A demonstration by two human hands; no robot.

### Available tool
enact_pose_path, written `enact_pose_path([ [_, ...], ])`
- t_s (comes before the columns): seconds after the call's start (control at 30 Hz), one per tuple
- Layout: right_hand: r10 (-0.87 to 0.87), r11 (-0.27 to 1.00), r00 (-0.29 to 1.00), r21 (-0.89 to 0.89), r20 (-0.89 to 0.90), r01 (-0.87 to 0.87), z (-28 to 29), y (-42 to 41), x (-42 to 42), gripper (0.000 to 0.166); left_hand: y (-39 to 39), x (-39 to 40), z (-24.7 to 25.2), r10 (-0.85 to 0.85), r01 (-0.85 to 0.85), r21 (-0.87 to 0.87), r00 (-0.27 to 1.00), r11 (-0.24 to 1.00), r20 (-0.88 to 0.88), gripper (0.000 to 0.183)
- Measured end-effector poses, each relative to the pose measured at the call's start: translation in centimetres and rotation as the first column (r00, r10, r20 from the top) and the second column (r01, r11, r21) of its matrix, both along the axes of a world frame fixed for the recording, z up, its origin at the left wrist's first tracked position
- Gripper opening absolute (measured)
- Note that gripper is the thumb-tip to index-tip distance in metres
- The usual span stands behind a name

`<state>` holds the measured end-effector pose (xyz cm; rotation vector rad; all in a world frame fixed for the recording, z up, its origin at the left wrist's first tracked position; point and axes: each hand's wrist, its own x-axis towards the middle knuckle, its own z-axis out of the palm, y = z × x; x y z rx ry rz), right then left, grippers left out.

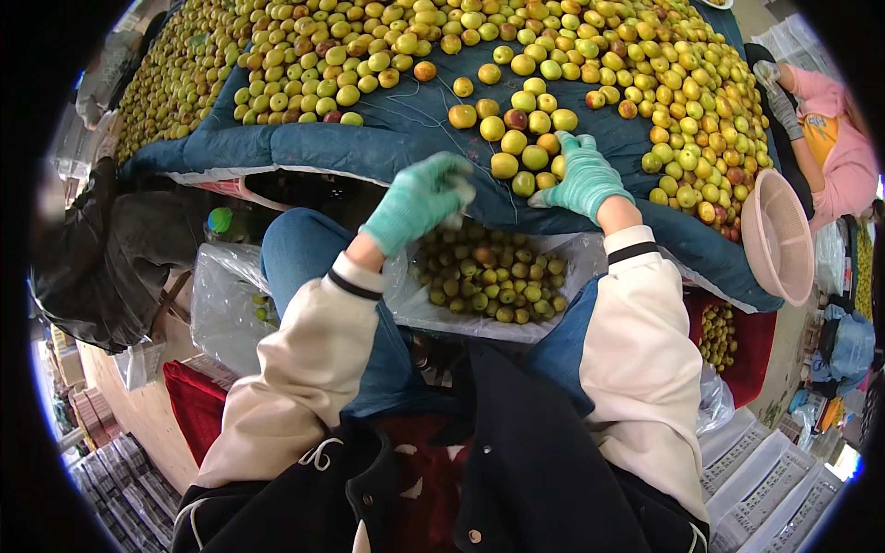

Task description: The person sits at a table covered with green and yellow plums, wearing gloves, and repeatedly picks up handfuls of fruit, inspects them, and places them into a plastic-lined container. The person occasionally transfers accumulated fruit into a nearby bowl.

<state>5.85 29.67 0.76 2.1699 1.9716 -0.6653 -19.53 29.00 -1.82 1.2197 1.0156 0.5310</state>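
Note:
A small group of yellow-green jujubes (534,157) lies near the front edge of a blue padded cloth (415,110). My right hand (583,171), in a green knitted glove with pale fingertips, is spread against the right side of this group. Its thumb points left below the lowest fruits. My left hand (429,197), gloved alike, hangs over the cloth's front edge with bent, motion-blurred fingers; whether anything is in it is unclear. Between my knees sits a container with a clear plastic liner (401,297), holding many jujubes (498,276).
Large heaps of jujubes (332,48) cover the cloth's back and right side (705,117). A pink plastic basket (779,238) leans at its right edge. People sit at right (830,152) and left (117,256). A red crate (747,345) with fruit stands low on the right.

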Motion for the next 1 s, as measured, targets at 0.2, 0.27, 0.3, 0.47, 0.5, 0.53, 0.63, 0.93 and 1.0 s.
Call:
enact_pose_path([
  [0.2,0.014,1.0,0.986,0.012,-0.166,-0.012,-0.8,0.0,-1.1,0.112,5.5,5.3,-1.6,0.127,0.313,0.583,0.797,0.75,-0.591,0.099],
  [0.27,0.031,0.999,0.978,0.036,-0.205,-0.025,-0.8,-0.1,-1.0,0.112,6.8,5.4,-0.2,-0.123,0.276,0.275,0.876,0.921,-0.466,0.102],
  [0.3,0.047,0.998,0.972,0.049,-0.23,-0.036,-1.0,-0.2,-1.0,0.113,7.1,5.1,0.7,-0.221,0.274,0.097,0.902,0.957,-0.371,0.104],
  [0.47,0.145,0.989,0.952,0.056,-0.269,-0.135,-1.7,-0.7,-2.2,0.109,6.5,5.2,0.3,-0.339,0.484,0.255,0.825,0.837,-0.452,0.083],
  [0.5,0.167,0.986,0.945,0.034,-0.281,-0.164,-1.0,-1.1,-2.7,0.105,5.4,4.9,1.1,-0.362,0.463,0.199,0.845,0.864,-0.394,0.086],
  [0.53,0.192,0.981,0.942,0.057,-0.276,-0.183,-1.6,-1.6,-2.9,0.102,4.2,4.5,0.3,-0.299,0.472,0.353,0.845,0.808,-0.443,0.088],
  [0.63,0.32,0.946,0.906,0.04,-0.276,-0.321,-0.4,-3.8,-3.6,0.098,0.6,2.7,0.7,-0.258,0.507,0.426,0.816,0.749,-0.517,0.094],
  [0.93,-0.002,0.983,0.993,0.183,-0.122,0.024,1.2,5.6,4.1,0.113,9.4,0.6,3.0,0.088,0.055,0.376,0.931,0.925,-0.354,0.086],
  [1.0,0.001,0.995,0.993,0.1,-0.122,0.012,0.1,7.8,4.0,0.124,12.8,1.5,0.4,-0.009,0.22,0.373,0.87,0.901,-0.493,0.099],
])
